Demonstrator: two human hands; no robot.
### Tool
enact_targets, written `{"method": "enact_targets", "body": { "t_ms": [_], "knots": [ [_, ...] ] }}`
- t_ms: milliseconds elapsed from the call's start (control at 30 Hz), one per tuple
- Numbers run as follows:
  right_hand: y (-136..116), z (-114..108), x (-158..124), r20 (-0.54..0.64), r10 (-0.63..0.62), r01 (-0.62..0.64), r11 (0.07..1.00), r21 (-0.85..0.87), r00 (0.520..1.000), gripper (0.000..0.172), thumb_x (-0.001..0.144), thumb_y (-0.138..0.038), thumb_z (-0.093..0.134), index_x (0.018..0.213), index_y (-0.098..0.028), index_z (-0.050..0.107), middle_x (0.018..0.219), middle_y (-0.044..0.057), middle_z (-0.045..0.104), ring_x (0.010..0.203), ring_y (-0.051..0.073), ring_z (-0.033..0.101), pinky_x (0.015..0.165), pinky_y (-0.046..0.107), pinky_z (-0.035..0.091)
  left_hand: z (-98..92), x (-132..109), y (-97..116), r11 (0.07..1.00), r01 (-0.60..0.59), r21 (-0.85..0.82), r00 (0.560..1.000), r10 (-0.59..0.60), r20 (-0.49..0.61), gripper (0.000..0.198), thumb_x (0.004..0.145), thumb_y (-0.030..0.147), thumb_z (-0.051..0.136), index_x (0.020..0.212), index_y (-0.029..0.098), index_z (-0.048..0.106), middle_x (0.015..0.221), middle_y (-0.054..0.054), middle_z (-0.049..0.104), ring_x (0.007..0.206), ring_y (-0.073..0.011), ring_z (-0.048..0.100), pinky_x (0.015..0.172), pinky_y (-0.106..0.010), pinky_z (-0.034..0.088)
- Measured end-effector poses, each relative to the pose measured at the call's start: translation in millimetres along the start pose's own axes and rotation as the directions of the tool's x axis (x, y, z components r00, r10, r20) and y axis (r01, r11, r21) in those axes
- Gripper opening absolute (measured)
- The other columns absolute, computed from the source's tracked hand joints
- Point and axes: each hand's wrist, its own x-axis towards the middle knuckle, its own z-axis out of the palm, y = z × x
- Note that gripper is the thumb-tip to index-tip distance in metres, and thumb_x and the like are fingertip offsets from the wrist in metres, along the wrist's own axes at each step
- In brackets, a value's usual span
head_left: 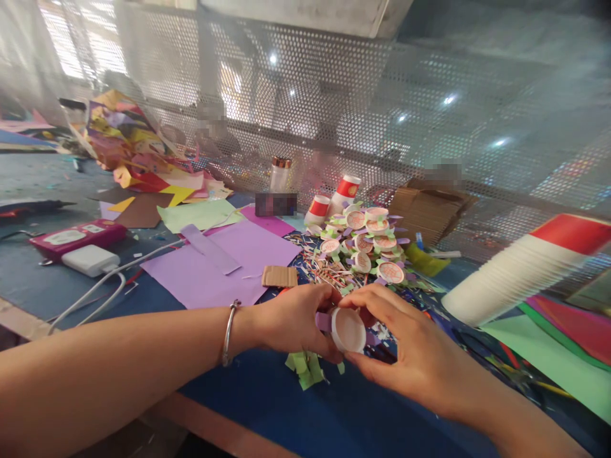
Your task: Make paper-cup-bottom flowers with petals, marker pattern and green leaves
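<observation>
Two hands (296, 318) (415, 334) hold one cup base (349, 331) with two purple tabs (323, 322).

We see a smooth, matt paper cup base (350, 329) | our bangle (229, 334), glossy metal | a ribbed cardboard piece (279, 277)

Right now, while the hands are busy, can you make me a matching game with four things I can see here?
Things:
1. small round white piece
2. bracelet
3. big purple sheet
4. tall cup stack

Places and colours:
A. silver
B. tilted, white and red, on the right side
C. between the fingers of the left hand and right hand
D. partly under a narrow purple strip

Right pairs: 1-C, 2-A, 3-D, 4-B
</observation>
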Motion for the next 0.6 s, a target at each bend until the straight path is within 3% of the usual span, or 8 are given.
{"method": "enact_targets", "body": {
  "t_ms": [367, 500, 600],
  "knots": [
    [1.6, 0.4, 2.4, -0.016, 0.003, -0.003, 1.000, 0.020, 1.000, 0.037, 0.085, -0.018, 0.067, 0.120, -0.025, 0.056, 0.122, 0.004, 0.057, 0.108, 0.019, 0.059, 0.090, 0.033, 0.051, 1.9, -1.2, -3.1, 0.990, -0.108, 0.093, 0.993, 0.112, -0.043, 0.050, 0.062, 0.020, 0.087, 0.102, 0.018, 0.057, 0.100, -0.004, 0.072, 0.087, -0.0206, 0.067, 0.071, -0.029, 0.049],
    [0.6, 0.2, 2.6, 0.002, 0.021, -0.021, 0.999, 0.030, 1.000, 0.038, 0.085, -0.020, 0.069, 0.121, -0.025, 0.057, 0.124, 0.005, 0.057, 0.108, 0.019, 0.060, 0.091, 0.034, 0.052, 2.6, -3.0, -0.1, 0.987, -0.083, 0.138, 0.994, 0.091, -0.057, 0.047, 0.062, 0.024, 0.088, 0.098, 0.018, 0.058, 0.094, -0.002, 0.070, 0.080, -0.0177, 0.064, 0.065, -0.026, 0.046],
    [-1.5, -1.9, 2.6, 0.021, 0.030, -0.031, 0.999, 0.041, 0.999, 0.038, 0.085, -0.021, 0.069, 0.122, -0.025, 0.058, 0.124, 0.005, 0.057, 0.107, 0.020, 0.061, 0.090, 0.035, 0.053, 2.2, -3.5, 1.1, 0.994, -0.065, 0.083, 0.997, 0.069, -0.044, 0.046, 0.062, 0.025, 0.087, 0.098, 0.017, 0.059, 0.094, -0.003, 0.070, 0.080, -0.0176, 0.063, 0.066, -0.026, 0.046]
  ]
}}
